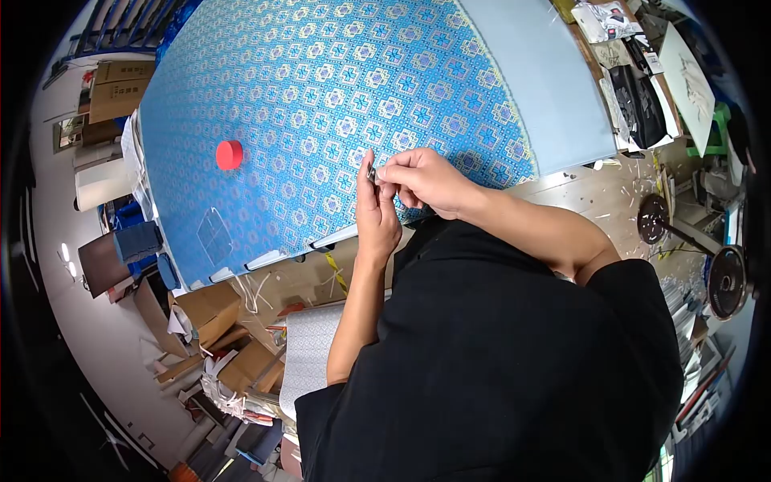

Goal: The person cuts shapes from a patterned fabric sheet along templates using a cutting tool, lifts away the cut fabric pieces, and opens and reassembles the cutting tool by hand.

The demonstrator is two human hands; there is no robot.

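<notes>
Items by count.
One left hand (378, 221), one right hand (434, 181), one small object (371, 173), one red cylinder (229, 155) and one patterned cloth (321, 88) are visible.

Plain black top (498, 361) with short sleeves (630, 301), bare forearms (530, 225), bare left hand (377, 221) and right hand (430, 183)

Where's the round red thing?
In the head view, the round red object sits on the blue patterned fabric, out to the left of the left hand.
</notes>
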